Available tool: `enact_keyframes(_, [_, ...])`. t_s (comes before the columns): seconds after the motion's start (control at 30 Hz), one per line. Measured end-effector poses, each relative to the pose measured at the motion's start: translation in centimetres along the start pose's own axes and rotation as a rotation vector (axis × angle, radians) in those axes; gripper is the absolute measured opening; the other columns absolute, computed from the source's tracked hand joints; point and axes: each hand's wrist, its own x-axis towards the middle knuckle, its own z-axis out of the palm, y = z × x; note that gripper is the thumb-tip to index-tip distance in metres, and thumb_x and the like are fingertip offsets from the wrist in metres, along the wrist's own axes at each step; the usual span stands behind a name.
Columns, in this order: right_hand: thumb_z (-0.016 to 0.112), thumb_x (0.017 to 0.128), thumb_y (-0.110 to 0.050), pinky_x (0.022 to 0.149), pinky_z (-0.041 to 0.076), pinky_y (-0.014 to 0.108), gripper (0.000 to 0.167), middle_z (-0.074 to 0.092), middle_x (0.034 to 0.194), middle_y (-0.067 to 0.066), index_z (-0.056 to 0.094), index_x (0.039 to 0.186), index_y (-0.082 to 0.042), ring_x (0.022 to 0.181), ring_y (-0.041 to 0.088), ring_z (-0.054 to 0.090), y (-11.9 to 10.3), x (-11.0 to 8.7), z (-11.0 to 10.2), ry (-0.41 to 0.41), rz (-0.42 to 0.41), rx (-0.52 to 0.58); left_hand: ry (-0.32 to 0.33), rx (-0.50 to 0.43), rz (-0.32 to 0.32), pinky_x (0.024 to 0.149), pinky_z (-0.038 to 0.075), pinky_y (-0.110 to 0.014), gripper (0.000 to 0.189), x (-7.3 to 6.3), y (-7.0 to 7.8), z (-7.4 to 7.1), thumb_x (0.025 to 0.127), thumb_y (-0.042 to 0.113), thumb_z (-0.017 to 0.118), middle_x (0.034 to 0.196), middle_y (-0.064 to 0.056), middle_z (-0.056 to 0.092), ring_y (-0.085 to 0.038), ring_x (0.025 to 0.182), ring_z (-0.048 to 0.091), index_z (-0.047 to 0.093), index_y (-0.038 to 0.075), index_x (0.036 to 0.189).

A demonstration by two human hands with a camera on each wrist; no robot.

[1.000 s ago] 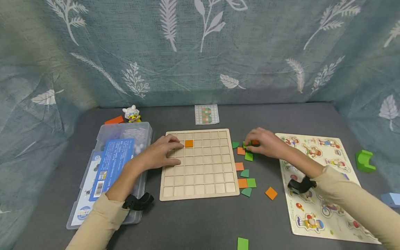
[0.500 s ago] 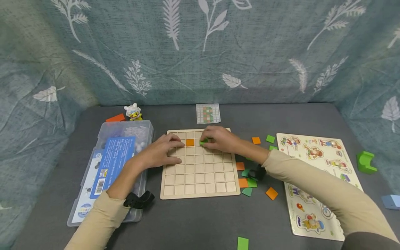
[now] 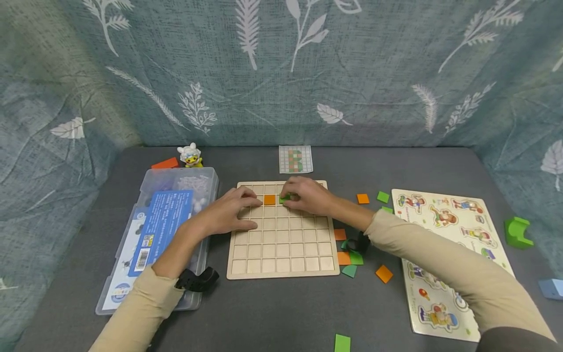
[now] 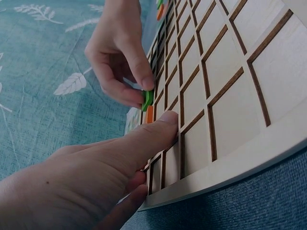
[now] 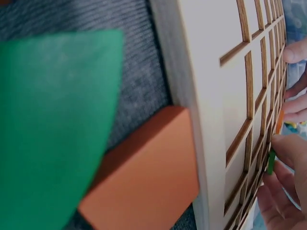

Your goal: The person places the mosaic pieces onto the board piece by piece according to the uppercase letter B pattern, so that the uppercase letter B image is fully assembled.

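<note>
A wooden grid board [image 3: 269,265] lies in front of me, divided into small square cells. One orange square tile [image 3: 270,200] sits in a cell of its second row from the back. Just right of it, my right hand [image 3: 308,195] pinches a green tile [image 4: 147,100] between thumb and fingers, low over the board. The green tile is tilted in the left wrist view and partly covered by the fingertips. My left hand [image 3: 228,212] rests on the board's left edge, thumb and fingers spread and holding nothing, fingertips close to the orange tile.
Orange and green pieces, including an orange square [image 3: 384,274], lie right of the board, partly under the right forearm. A pattern card [image 3: 295,160] lies behind the board. A plastic case [image 3: 200,244] stands left, a picture puzzle [image 3: 440,252] right. A green tile [image 3: 342,342] lies in front.
My right hand has picked up a green tile from the pieces on the right and carried it left onto the board, beside the orange tile. My left hand has stayed in place.
</note>
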Motion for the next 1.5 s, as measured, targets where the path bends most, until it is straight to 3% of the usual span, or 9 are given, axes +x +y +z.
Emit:
enact_keyframes(0.33, [0.069,0.091,-0.018,0.071,0.043,0.025,0.01,0.068,0.103,0.003,0.074,0.098,-0.012,0.079,0.014,0.05,-0.3,0.4,0.1,-0.029,0.008,-0.061,0.01,-0.001,0.014,0.102,0.041,-0.049,0.049,-0.1,-0.1,0.1,0.086,0.027,0.074,0.132,-0.013,0.05,-0.031,0.121,0.046,0.062,0.007,0.129])
enact_keyframes(0.63, [0.069,0.09,-0.022,0.08,0.049,0.031,0.016,0.067,0.109,0.005,0.073,0.102,-0.011,0.091,0.018,0.057,-0.6,0.3,-0.1,-0.036,0.01,-0.07,0.027,-0.003,0.033,0.1,0.042,-0.048,0.049,0.1,0.0,0.0,0.085,0.027,0.074,0.13,-0.013,0.051,-0.031,0.118,0.047,0.062,0.006,0.128])
enact_keyframes(0.8, [0.07,0.089,-0.022,0.088,0.051,0.04,0.026,0.065,0.118,0.009,0.071,0.111,-0.009,0.108,0.025,0.06,-0.5,-2.6,-1.7,0.019,0.062,-0.014,0.016,-0.006,0.025,0.102,0.041,-0.048,0.05,0.3,-0.1,0.0,0.086,0.027,0.074,0.132,-0.013,0.05,-0.032,0.121,0.045,0.061,0.006,0.13])
enact_keyframes(0.93, [0.073,0.086,-0.017,0.083,0.053,0.045,0.035,0.063,0.12,0.014,0.066,0.118,-0.003,0.107,0.03,0.061,0.5,-6.5,-3.7,0.1,0.155,0.038,0.013,-0.004,0.016,0.103,0.04,-0.049,0.05,0.2,-0.1,-0.1,0.086,0.027,0.074,0.133,-0.014,0.049,-0.032,0.121,0.044,0.061,0.006,0.13])
enact_keyframes(1.17, [0.074,0.085,-0.017,0.082,0.051,0.046,0.039,0.064,0.12,0.015,0.064,0.121,-0.004,0.103,0.03,0.062,3.1,-11.7,-5.1,0.169,0.314,-0.011,0.003,-0.003,-0.005,0.104,0.04,-0.051,0.051,-0.1,-0.3,-0.2,0.086,0.027,0.073,0.135,-0.014,0.048,-0.033,0.124,0.043,0.06,0.007,0.131])
enact_keyframes(1.3, [0.073,0.087,-0.018,0.081,0.05,0.044,0.037,0.064,0.12,0.013,0.065,0.121,-0.006,0.102,0.027,0.062,3.6,-12.8,-4.8,0.162,0.331,-0.019,0.003,0.002,0.001,0.104,0.039,-0.051,0.05,-0.1,-0.4,-0.2,0.087,0.026,0.073,0.135,-0.015,0.048,-0.034,0.124,0.043,0.06,0.006,0.131])
enact_keyframes(1.5, [0.072,0.088,-0.017,0.07,0.047,0.031,0.031,0.067,0.111,0.01,0.068,0.117,-0.008,0.082,0.018,0.056,3.0,-12.2,-3.9,0.137,0.298,0.006,0.011,-0.004,0.021,0.103,0.04,-0.051,0.048,-0.1,-0.4,0.0,0.087,0.025,0.073,0.133,-0.015,0.049,-0.035,0.122,0.044,0.061,0.006,0.13])
